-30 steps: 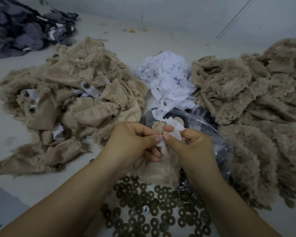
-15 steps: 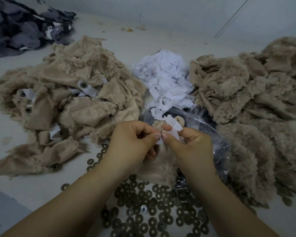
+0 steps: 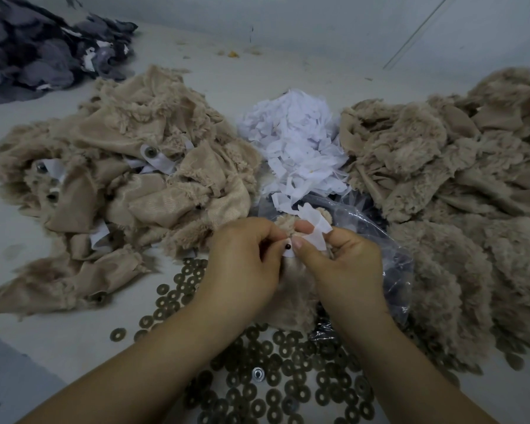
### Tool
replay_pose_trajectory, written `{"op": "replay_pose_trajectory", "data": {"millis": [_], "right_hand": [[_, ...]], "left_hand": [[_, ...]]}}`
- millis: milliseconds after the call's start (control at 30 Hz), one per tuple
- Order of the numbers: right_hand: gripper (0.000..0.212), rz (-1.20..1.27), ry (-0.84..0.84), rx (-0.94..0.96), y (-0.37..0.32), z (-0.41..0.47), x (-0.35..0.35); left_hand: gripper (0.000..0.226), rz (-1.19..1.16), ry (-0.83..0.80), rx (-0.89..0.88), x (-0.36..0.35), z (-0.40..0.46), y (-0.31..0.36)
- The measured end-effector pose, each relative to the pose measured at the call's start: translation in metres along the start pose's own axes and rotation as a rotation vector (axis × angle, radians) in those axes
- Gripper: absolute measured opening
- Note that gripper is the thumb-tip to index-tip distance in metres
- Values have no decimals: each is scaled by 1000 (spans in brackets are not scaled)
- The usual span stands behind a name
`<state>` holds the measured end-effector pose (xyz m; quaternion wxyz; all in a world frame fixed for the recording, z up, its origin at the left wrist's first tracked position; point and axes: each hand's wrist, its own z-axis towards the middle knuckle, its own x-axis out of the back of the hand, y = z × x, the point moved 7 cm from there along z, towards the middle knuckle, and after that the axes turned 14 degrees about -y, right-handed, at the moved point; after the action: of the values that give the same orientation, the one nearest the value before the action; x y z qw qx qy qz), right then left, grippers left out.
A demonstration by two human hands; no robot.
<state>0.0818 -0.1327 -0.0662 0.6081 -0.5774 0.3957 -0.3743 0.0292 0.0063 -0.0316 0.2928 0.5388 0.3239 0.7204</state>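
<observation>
My left hand (image 3: 245, 264) and my right hand (image 3: 340, 261) meet at the centre over a beige plush piece (image 3: 291, 301), both with curled fingers gripping it. A white fabric strip (image 3: 315, 231) is pinched under my right thumb and forefinger and sticks up above that hand. A small dark bead-like stud (image 3: 287, 246) pokes through the strip's lower end, right between my two thumbs. The plush piece hangs down between my wrists.
Dark ring-shaped washers (image 3: 273, 390) litter the table near me, one silver snap (image 3: 258, 373) among them. A beige pile with white strips (image 3: 120, 191) lies left, a fluffy beige pile (image 3: 459, 191) right, white strips (image 3: 297, 148) behind, a clear plastic bag (image 3: 389, 258) under my right hand, grey fabric (image 3: 37, 44) far left.
The dark stud now shows between my thumbs, where earlier only the white strip was seen. Both hands stay together on the plush piece.
</observation>
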Motion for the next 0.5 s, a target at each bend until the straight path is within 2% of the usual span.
{"op": "replay_pose_trajectory", "data": {"millis": [67,167,267,333,433,500], "right_hand": [[23,-10,-12,16,-1,0,0],[24,-35,-40,23,-1,1,-1],[18,-82,-70,31,-3,2,-4],[10,-123,-106,48,-4,2,-7],[10,-133,-143,38,-1,2,-9],[11,-141,-159,41,-1,3,-10]], "left_hand": [[17,134,21,-93,2,-1,9],[16,177,-3,-76,2,2,8],[19,61,-44,-25,9,8,7],[21,-1,-77,-125,16,16,19],[53,125,-297,-146,12,37,23],[43,79,-475,-87,6,47,22]]}}
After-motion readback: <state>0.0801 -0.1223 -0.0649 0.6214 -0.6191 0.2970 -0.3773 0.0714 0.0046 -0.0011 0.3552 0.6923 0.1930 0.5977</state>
